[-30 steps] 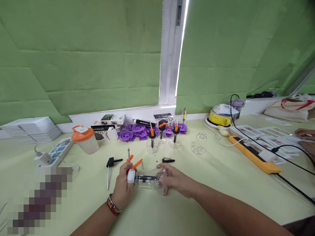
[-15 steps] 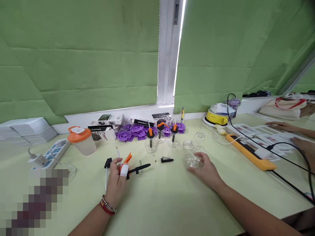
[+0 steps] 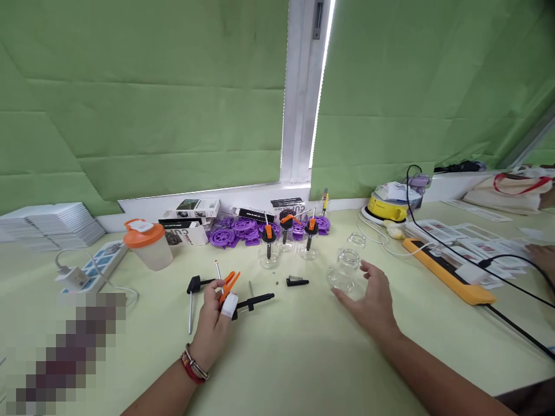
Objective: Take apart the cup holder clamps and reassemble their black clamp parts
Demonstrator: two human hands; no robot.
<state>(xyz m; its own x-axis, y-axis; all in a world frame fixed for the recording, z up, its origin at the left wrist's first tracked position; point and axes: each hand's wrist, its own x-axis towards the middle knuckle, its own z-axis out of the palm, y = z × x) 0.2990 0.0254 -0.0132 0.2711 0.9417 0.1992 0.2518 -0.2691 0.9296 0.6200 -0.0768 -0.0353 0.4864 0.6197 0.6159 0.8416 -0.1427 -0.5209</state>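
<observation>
Head view: at lower middle, the left hand (image 3: pixel 214 320) pinches a long orange-and-black plastic tool (image 3: pixel 255 301) (its thumb wears a white wrap (image 3: pixel 229 305)). Right of middle, the right hand (image 3: pixel 375 303) spreads beside a smooth, round, see-through jar (image 3: pixel 342 277); I cannot tell if they touch. Purple wheels (image 3: pixel 245 226) and small pots (image 3: pixel 269 252) crowd the middle. Flat pale table (image 3: pixel 299 358) runs between the hands, its edge at lower right.

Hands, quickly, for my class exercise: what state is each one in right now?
Left hand: closed, holding the orange-and-black part.
Right hand: open beside the clear jar; whether it touches cannot be told.
</observation>
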